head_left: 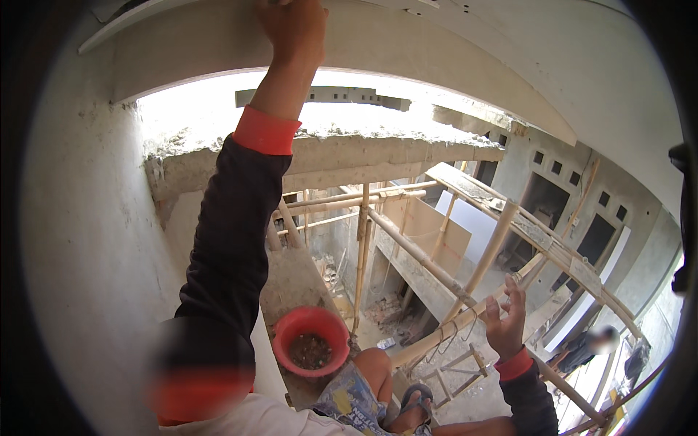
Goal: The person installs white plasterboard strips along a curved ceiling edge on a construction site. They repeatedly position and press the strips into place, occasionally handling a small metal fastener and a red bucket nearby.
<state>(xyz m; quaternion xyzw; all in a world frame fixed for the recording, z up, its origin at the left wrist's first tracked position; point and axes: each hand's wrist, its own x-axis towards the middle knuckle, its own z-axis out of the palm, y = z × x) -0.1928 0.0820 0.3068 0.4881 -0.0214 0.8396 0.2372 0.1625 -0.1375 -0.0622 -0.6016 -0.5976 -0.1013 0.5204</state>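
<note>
One hand of mine, the left hand [297, 30], is right up at the beige beam [436, 83], high above the red plastic basin [339, 330]; its fingers are cut off from view, so I can't tell if they pinch or press. And my right hand [507, 323]: right of the basin, fingers parted and half-curled, bamboo scaffolding [492, 247] beyond. Basin's on a ledge [294, 280], dark debris [310, 351] inside, my knee [374, 363] just beside it.

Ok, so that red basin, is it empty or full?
Neither, it's partly filled: dark lumpy material covers the bottom of the red basin, and bare red wall shows above it.
</note>
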